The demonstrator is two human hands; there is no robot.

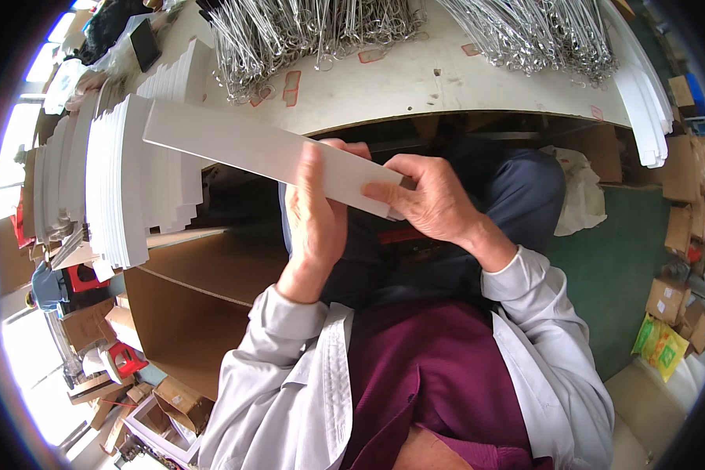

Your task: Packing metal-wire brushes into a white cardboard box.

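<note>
Left hand: I saw the left hand [315, 215] wrapped around the middle of a long flat white card strip [243, 146], thumb laid up across its near face, fingers closed behind it.
Right hand: the right hand [431, 200] was clamped on the strip's nearer end, forefinger pressed along the face, thumb hidden under the corner.
Strip: it was held in the air above the lap, tilted, its far end running up and away to the left of both grips; nothing else touched it.
Small part: something dark showed at the strip's end just beyond the right fingertips; I could not tell what it was.
Stock beside the grip: a stepped stack of white card strips [121, 180] stood on edge just left of the left hand, and more white strips [642, 102] curved along the table edge far right of the right hand.
Wire pieces: heaps of bent silver wire hangers [305, 35] lay on the pale worktable [415, 86] above and beyond both hands.
Progress: I judged one strip in hand and being worked at its end; the large stack and the untouched wire heaps suggested most of the batch remained.
</note>
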